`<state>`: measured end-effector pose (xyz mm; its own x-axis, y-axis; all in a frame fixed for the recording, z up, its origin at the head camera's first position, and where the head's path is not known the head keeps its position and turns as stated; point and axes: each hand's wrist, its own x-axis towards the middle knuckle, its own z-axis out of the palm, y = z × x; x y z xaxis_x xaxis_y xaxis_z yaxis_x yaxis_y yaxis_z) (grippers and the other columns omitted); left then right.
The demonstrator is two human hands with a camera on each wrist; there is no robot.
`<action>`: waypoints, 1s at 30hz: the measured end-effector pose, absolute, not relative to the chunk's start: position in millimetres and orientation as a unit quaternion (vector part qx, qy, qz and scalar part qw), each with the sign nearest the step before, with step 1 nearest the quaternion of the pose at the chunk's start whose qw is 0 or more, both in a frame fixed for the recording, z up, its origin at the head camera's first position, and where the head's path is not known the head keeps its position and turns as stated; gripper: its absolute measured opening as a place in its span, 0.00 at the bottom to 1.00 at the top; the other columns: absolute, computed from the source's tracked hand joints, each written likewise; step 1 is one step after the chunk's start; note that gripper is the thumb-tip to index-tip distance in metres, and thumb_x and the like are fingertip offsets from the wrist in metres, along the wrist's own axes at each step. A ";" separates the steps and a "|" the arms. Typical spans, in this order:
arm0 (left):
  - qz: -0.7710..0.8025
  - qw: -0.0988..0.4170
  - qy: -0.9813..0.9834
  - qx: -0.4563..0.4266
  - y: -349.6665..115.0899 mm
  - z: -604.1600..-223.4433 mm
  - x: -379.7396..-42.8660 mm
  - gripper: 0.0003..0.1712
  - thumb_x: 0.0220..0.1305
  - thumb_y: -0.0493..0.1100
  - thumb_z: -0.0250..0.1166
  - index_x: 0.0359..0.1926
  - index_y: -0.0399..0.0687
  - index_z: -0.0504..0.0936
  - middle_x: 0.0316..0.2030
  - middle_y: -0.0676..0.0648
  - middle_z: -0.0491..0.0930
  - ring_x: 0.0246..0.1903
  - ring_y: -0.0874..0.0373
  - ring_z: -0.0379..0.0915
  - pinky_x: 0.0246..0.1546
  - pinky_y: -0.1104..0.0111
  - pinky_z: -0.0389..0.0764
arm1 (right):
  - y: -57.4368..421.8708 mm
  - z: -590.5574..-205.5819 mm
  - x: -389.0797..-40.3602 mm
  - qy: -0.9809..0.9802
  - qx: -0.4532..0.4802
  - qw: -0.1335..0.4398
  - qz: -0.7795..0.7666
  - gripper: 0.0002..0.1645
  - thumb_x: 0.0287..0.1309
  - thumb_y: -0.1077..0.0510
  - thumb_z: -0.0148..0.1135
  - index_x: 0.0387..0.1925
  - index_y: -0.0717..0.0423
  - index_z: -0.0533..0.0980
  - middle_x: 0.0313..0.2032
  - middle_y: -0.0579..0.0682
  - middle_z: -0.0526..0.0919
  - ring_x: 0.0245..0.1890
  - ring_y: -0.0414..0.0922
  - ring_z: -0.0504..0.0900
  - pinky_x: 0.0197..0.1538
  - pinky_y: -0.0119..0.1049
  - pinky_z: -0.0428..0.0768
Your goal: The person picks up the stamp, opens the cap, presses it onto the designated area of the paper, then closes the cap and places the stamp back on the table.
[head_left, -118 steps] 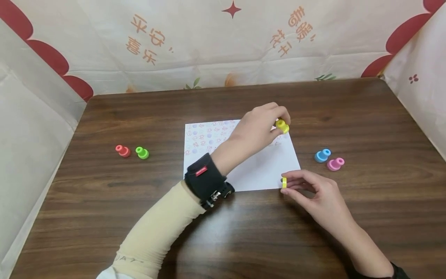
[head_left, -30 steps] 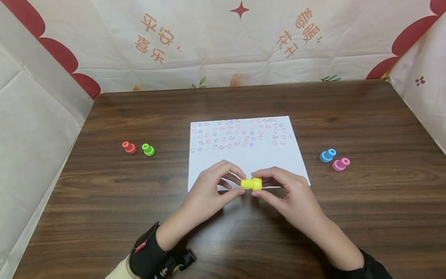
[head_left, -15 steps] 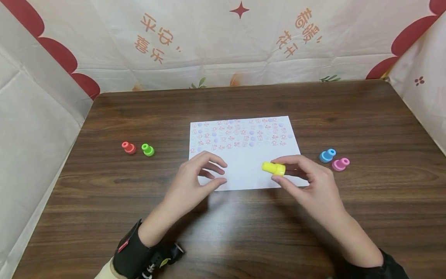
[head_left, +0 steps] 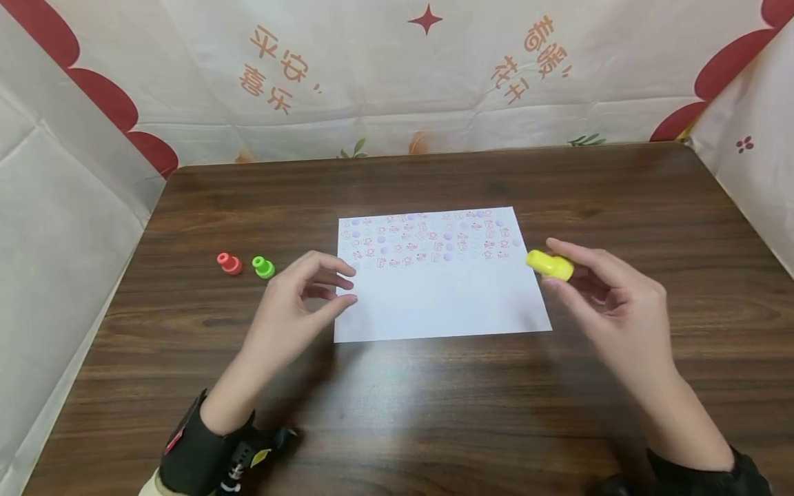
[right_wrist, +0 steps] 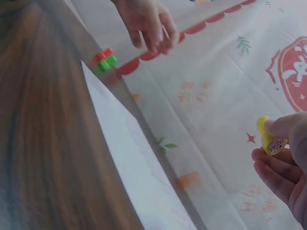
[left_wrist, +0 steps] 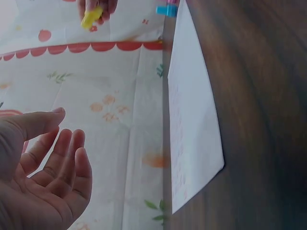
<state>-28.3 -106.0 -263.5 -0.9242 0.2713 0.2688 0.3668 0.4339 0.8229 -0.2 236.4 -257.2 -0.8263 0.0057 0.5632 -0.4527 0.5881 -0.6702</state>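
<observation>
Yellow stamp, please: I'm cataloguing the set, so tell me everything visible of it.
The yellow stamp looks like smooth plastic: a narrower handle and wider round base, its pale end carrying markings too small to read. The right hand pinches it sideways above the table, handle toward the white paper.

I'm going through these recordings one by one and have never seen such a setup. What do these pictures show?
No robot here: a person works bare-handed at a brown wooden table. The widest picture comes from a camera worn on the head, looking down. The other two come from wrist cameras, so the table looks tipped sideways.

On the table lies white paper, its far part covered in small prints. Left of it are a red stamp and a green stamp; the left wrist picture also shows a blue stamp.

The right hand pinches a yellow stamp. The left hand holds nothing, its fingers loosely curved.
</observation>
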 end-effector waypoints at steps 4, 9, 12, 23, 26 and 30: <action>-0.490 0.069 -0.848 -0.191 -119.0 -260.8 -30.7 0.17 0.50 0.31 0.72 0.43 0.41 0.79 0.40 0.47 0.82 0.39 0.61 0.79 0.37 0.72 0.85 | 248.1 -252.2 -1.1 -0.845 0.106 0.276 0.445 0.26 0.40 0.81 0.68 0.46 0.68 0.80 0.39 0.36 0.84 0.30 0.32 0.80 0.33 0.11 0.76; -0.487 0.081 -0.851 -0.177 -133.5 -257.4 -30.7 0.18 0.51 0.32 0.72 0.44 0.40 0.79 0.41 0.48 0.82 0.40 0.63 0.79 0.38 0.82 0.80 | 268.4 -248.3 -3.1 -0.842 0.065 0.294 0.447 0.23 0.47 0.78 0.65 0.49 0.71 0.77 0.42 0.37 0.83 0.36 0.33 0.80 0.40 0.11 0.77; -0.490 0.080 -0.852 -0.166 -140.1 -257.1 -29.8 0.18 0.51 0.32 0.72 0.45 0.39 0.78 0.41 0.47 0.82 0.40 0.63 0.79 0.38 0.83 0.79 | 283.8 -247.8 -5.5 -0.847 0.030 0.308 0.433 0.22 0.52 0.74 0.64 0.51 0.64 0.78 0.45 0.37 0.83 0.38 0.32 0.79 0.43 0.10 0.75; -0.485 0.088 -0.860 -0.130 -153.3 -262.2 -26.6 0.17 0.52 0.32 0.71 0.44 0.38 0.79 0.40 0.45 0.82 0.39 0.64 0.79 0.39 0.85 0.78 | 325.7 -264.4 -11.5 -0.877 -0.086 0.297 0.367 0.17 0.59 0.64 0.62 0.51 0.50 0.78 0.43 0.26 0.80 0.40 0.28 0.77 0.43 0.10 0.71; -0.487 0.090 -0.860 -0.124 -156.2 -263.9 -25.3 0.17 0.53 0.32 0.71 0.44 0.39 0.78 0.40 0.43 0.82 0.39 0.64 0.79 0.39 0.85 0.78 | 333.9 -271.3 -13.0 -0.880 -0.112 0.279 0.367 0.17 0.60 0.63 0.62 0.51 0.49 0.77 0.42 0.25 0.80 0.40 0.27 0.76 0.42 0.11 0.69; -0.488 0.093 -0.860 -0.118 -160.3 -266.3 -24.0 0.17 0.53 0.32 0.71 0.44 0.39 0.78 0.40 0.44 0.82 0.39 0.63 0.80 0.40 0.85 0.79 | 342.2 -279.9 -14.9 -0.885 -0.156 0.253 0.358 0.18 0.60 0.61 0.61 0.52 0.48 0.75 0.44 0.26 0.80 0.41 0.25 0.75 0.44 0.13 0.69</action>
<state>-24.0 -160.3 -266.3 -0.9547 0.1123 0.2755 0.2940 0.4967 0.8166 -14.9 342.2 -279.9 -0.8240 0.4566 0.3356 0.0944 0.6945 -0.7132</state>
